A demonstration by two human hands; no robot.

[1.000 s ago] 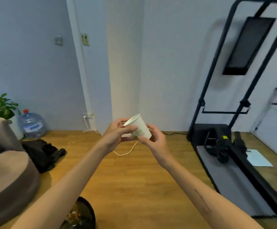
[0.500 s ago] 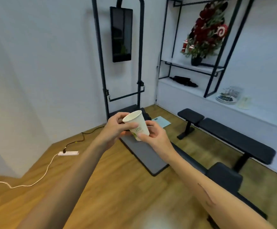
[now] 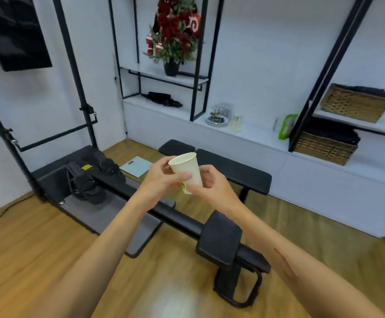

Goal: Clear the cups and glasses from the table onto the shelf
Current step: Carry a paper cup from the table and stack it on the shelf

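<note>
bright even indoor light, glare patch on the floor [image 3: 173, 292], edges bowed, slightly soft.

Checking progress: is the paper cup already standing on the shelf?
No, the paper cup is held in the air between the left hand and right hand.

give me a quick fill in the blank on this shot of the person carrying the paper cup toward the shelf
1. The paper cup is held by ____ hands.
2. The left hand and right hand hold the cup over a black ____.
3. On the white shelf, a clear cup stands beside a ____ of glassware.
4. The two woven baskets sit at the shelf's ____ end.

Missing words: both; bench; tray; right
</note>
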